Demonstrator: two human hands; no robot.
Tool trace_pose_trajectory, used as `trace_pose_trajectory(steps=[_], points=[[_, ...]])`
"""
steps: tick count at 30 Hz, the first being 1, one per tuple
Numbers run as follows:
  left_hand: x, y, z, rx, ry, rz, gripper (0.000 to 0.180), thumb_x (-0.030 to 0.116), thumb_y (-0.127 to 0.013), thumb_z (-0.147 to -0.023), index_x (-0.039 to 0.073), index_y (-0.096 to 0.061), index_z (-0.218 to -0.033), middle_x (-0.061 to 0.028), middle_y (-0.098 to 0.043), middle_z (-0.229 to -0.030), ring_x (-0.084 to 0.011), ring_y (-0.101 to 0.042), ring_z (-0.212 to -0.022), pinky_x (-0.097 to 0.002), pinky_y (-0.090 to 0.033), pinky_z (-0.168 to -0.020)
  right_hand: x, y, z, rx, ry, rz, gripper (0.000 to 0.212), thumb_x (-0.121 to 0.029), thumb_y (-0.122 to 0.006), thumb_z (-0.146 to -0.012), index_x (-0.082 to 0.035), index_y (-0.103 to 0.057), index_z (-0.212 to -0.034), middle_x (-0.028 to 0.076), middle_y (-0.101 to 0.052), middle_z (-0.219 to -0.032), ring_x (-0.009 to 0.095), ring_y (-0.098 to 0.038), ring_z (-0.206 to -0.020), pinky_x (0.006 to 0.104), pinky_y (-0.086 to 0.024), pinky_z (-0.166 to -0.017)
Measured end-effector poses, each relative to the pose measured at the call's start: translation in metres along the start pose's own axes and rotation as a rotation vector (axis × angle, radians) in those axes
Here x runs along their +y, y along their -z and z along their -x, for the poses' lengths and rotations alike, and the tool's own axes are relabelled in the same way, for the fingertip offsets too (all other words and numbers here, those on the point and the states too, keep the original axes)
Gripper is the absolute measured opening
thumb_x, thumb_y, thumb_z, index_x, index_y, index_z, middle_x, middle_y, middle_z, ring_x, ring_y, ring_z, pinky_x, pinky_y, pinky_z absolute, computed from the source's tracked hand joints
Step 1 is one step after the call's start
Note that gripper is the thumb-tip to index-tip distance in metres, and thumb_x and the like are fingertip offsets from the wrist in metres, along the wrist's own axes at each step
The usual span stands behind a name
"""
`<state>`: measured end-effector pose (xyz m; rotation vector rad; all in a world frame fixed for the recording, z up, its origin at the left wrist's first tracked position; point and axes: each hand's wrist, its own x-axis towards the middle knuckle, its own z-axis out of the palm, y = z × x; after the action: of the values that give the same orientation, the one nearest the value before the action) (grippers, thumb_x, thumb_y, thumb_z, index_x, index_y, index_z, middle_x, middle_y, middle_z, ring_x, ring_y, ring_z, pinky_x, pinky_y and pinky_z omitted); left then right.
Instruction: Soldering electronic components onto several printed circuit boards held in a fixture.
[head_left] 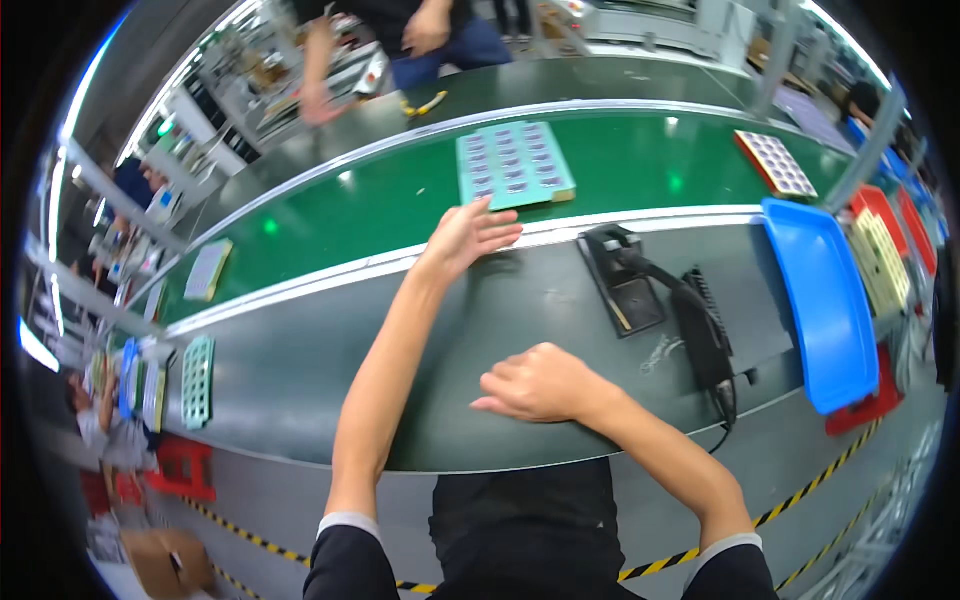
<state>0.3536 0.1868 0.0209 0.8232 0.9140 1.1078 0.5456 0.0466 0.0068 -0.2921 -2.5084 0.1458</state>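
Note:
My left hand (pixel 470 238) reaches forward over the far edge of the dark worktable, its fingers spread and holding nothing. Its fingertips are at the near edge of a light teal tray (pixel 507 165) with rows of small dark-and-silver round parts. That tray lies on the green conveyor belt (pixel 370 195); whether the fingers touch it I cannot tell. Above the near part of the worktable (pixel 470 340), my right hand (pixel 540 384) is curled in a loose fist, thumb pointing left, and nothing shows in it.
Right of my hands lie a black fixture (pixel 625 285) and a black corded device (pixel 703 330). A blue tray (pixel 825 305) sits at the right end. An empty-pocketed green tray (pixel 198 382) is at the left. Across the belt, a person stands near a yellow-handled tool (pixel 425 104).

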Motion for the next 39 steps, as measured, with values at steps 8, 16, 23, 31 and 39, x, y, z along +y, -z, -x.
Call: trace_pose_trajectory(steps=[8, 16, 23, 31, 39], points=[[-0.055, -0.034, -0.079, 0.227, 0.25, 0.579, 0.036, 0.024, -0.062, -0.096, -0.007, -0.054, -0.111, -0.0178, -0.063, -0.107, -0.0267, -0.065, -0.097, -0.0298, -0.061, -0.081, -0.001, -0.001, 0.016, -0.025, 0.01, 0.038, 0.048, -0.041, -0.054, -0.096, -0.009, -0.05, -0.061, 0.006, -0.058, -0.053, 0.024, -0.061, -0.046, 0.0346, -0.045, -0.041], [-0.053, -0.058, -0.089, 0.296, 0.146, 0.429, 0.03, 0.035, -0.055, -0.099, 0.006, -0.051, -0.107, -0.0079, -0.069, -0.097, -0.0192, -0.066, -0.078, -0.0252, -0.053, -0.056, -0.007, 0.003, 0.018, -0.082, -0.008, 0.077, 0.046, -0.042, -0.059, -0.093, -0.011, -0.049, -0.061, 0.003, -0.054, -0.052, 0.021, -0.061, -0.047, 0.0331, -0.043, -0.041], [-0.021, -0.055, -0.099, 0.38, 0.08, 0.239, 0.036, 0.034, -0.054, -0.098, -0.001, -0.062, -0.103, -0.0118, -0.068, -0.096, -0.0148, -0.061, -0.069, -0.0216, -0.053, -0.057, 0.0, -0.006, 0.014, -0.074, 0.01, 0.101, 0.048, -0.042, -0.049, -0.098, -0.009, -0.052, -0.063, 0.006, -0.056, -0.051, 0.024, -0.06, -0.046, 0.0348, -0.045, -0.042], [0.012, -0.044, -0.085, 0.236, -0.227, 0.228, 0.03, 0.028, -0.057, -0.095, 0.001, -0.051, -0.106, -0.0126, -0.067, -0.084, -0.0166, -0.063, -0.064, -0.026, -0.052, -0.054, 0.0, -0.002, 0.024, -0.086, -0.014, 0.111, 0.048, -0.042, -0.052, -0.097, -0.009, -0.049, -0.062, 0.005, -0.053, -0.05, 0.024, -0.06, -0.047, 0.0346, -0.048, -0.044], [0.028, 0.054, 0.072, 0.449, -0.572, -0.074, 0.032, 0.036, -0.051, -0.097, 0.008, -0.059, -0.082, 0.0004, -0.046, -0.052, -0.0125, -0.047, -0.048, -0.0285, -0.037, -0.048, 0.0, 0.004, 0.017, -0.164, 0.006, 0.044, 0.041, -0.041, -0.06, -0.092, -0.011, -0.051, -0.066, 0.005, -0.055, -0.055, 0.022, -0.06, -0.049, 0.0338, -0.047, -0.044]])
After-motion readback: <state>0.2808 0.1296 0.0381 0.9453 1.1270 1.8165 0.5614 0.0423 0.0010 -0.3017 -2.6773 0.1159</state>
